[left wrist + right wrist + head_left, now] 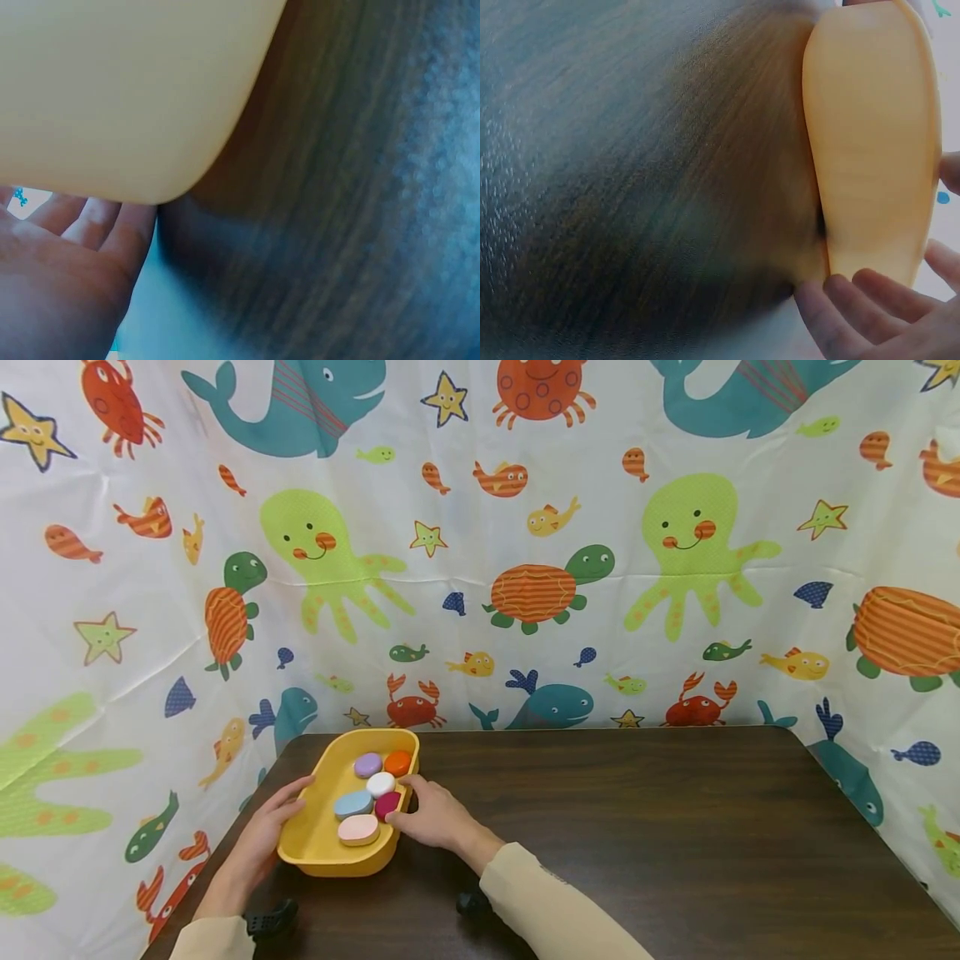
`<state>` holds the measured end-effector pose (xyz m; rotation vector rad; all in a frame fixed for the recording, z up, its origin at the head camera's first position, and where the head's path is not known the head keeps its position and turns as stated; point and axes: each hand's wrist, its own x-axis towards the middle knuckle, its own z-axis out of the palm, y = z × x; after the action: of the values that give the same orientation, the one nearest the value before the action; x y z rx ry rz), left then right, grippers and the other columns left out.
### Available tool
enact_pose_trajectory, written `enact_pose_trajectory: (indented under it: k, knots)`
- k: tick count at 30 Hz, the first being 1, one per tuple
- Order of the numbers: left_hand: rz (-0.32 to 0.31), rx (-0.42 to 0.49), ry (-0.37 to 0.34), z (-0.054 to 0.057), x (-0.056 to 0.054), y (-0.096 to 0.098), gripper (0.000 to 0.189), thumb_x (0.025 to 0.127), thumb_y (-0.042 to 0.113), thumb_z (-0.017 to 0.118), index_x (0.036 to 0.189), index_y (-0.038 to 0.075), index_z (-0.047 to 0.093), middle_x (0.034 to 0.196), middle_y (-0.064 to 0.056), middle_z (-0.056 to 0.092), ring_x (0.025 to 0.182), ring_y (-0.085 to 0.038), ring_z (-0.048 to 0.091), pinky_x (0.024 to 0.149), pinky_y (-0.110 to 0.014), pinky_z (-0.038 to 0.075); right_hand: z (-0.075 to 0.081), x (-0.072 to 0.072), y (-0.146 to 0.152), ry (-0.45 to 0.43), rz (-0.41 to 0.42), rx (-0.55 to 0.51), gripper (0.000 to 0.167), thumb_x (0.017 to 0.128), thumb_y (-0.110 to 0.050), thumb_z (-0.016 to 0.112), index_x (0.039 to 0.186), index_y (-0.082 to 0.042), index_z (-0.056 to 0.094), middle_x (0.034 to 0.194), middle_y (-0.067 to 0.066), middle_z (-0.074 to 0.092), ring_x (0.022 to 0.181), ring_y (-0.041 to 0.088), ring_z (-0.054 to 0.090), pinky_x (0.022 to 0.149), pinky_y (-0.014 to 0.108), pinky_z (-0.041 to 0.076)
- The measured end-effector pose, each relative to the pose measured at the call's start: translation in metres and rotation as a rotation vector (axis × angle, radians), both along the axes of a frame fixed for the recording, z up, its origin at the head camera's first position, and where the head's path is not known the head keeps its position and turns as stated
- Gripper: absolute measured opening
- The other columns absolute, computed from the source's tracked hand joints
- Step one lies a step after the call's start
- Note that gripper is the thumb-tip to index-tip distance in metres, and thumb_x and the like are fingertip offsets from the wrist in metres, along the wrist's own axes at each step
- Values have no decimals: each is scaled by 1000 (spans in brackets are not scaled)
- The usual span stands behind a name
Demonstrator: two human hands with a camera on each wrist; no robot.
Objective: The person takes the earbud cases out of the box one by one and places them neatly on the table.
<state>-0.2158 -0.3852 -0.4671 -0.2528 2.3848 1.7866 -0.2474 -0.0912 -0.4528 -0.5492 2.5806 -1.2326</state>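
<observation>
A yellow plastic tub [315,827] is at the left end of the dark table. Several smooth, rounded, soap-like pieces lie in it: lilac [367,766], orange [397,763], white [381,786], light blue [353,804], crimson [386,806] and pale pink [358,830]. My left hand [262,835] holds the tub's left side, its fingers against the outer wall in the left wrist view. On the right side, my right hand [438,817] grips the rim, thumb beside the crimson piece. Its other fingers [877,300] touch the wall outside. Whether the tub rests fully on the table is unclear.
The dark wood-grain table [637,827] stretches away to the right of the tub. A white curtain [450,652] printed with sea animals hangs behind the table and along its left side.
</observation>
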Motion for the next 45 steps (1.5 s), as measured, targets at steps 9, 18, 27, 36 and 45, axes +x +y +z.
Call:
enact_pose_trajectory:
  k: [9,18,27,36,45]
  knots:
    - [-4,1,-7,1,-2,-1,59,111,37,33,163,16,17,168,-21,3,148,-43,24,98,-25,50,-1,2,-4,-25,-18,-160,56,89,-30,77,138,-14,55,123,0,63,103,17,58,96,36,53]
    - [0,0,-21,2,-3,-3,56,112,32,32,163,15,17,168,-22,3,148,-44,24,99,-28,51,-5,6,-7,-33,-19,-266,54,88,-21,76,136,-9,56,117,1,60,99,18,57,89,29,55]
    - [-7,-1,-19,3,1,-4,56,112,31,32,163,14,18,168,-22,4,148,-43,24,101,-29,50,-12,9,-9,-9,-22,-300,55,86,-22,76,135,-10,56,115,2,61,100,22,58,85,26,53]
    - [-19,24,-5,2,3,-5,57,111,33,33,163,14,17,168,-22,3,148,-44,24,98,-26,51,-12,10,-10,-16,-27,-291,55,86,-21,75,136,-9,56,115,1,61,97,18,56,84,25,53]
    - [-16,10,-5,2,7,-3,59,111,35,35,163,14,18,168,-21,3,148,-43,24,99,-27,50,-12,12,-8,-42,-42,-292,54,87,-20,75,137,-13,56,119,0,61,97,15,56,87,28,55]
